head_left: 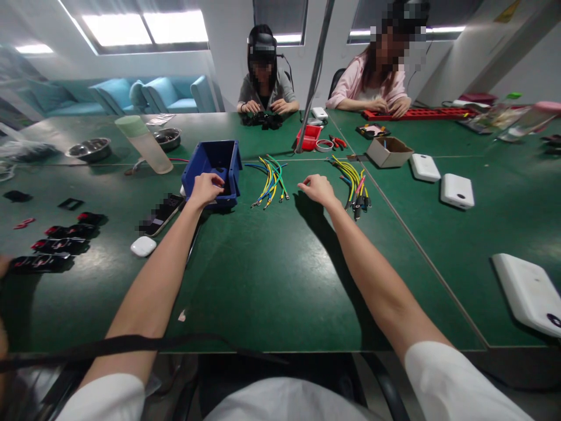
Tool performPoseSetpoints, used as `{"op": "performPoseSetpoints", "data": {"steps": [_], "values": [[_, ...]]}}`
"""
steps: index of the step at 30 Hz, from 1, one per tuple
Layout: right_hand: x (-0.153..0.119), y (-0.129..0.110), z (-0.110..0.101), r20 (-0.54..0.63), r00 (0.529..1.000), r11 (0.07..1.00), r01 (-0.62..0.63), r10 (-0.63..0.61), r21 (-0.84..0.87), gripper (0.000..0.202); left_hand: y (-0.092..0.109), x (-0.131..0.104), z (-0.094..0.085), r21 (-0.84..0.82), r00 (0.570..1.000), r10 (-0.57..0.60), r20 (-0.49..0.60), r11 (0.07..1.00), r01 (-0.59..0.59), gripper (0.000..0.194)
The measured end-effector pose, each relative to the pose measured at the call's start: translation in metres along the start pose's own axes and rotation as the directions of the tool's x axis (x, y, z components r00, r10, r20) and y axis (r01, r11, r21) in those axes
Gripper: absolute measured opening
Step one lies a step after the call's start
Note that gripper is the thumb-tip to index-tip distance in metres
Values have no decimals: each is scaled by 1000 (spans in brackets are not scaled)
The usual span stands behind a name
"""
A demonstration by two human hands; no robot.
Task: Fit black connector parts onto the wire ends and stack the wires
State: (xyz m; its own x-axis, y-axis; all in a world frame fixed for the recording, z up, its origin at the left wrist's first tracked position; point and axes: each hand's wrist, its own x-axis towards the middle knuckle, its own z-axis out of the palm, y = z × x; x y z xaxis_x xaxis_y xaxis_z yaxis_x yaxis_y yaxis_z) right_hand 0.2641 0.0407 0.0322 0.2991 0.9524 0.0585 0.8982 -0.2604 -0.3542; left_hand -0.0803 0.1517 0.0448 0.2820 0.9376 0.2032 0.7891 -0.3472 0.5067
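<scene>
My left hand reaches over the front wall of a blue plastic bin, its fingers curled together inside. Dark small parts lie in the bin; whatever the fingertips hold is too small to make out. Right of the bin lies a loose bundle of yellow, green and blue wires with metal terminals on their ends. My right hand hovers over the table between that bundle and a second bundle of yellow-green wires with black ends. Its fingers point left, loosely apart, with nothing visible in them.
Left of the bin are a phone, a white case, a bottle, metal bowls and black packets. A cardboard box, white devices and a red bin stand rightward. Two people sit opposite.
</scene>
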Motion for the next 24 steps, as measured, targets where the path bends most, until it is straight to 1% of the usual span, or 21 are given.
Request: {"op": "performPoseSetpoints", "data": {"steps": [6,10,13,16,19,24], "values": [[-16,-32,27,-10,999,999,31,-31,-24,41,-2,-2,1,-43,1000,11,12,999,-10,26],[-24,-43,37,-27,999,996,19,-21,-85,43,-5,-1,2,-14,1000,21,1,1000,-21,23],[-24,-46,39,10,1000,995,22,-21,-99,42,-6,0,2,10,1000,18,8,1000,-18,22],[-23,-48,40,27,1000,994,-2,5,-106,42,-6,1,1,23,999,28,27,999,-28,20],[-22,-49,39,39,999,994,-27,31,-105,39,-4,0,0,21,999,46,15,999,-46,17],[-18,-48,35,70,997,997,-37,42,-70,30,-1,-4,1,-80,999,-37,39,996,40,20]]}}
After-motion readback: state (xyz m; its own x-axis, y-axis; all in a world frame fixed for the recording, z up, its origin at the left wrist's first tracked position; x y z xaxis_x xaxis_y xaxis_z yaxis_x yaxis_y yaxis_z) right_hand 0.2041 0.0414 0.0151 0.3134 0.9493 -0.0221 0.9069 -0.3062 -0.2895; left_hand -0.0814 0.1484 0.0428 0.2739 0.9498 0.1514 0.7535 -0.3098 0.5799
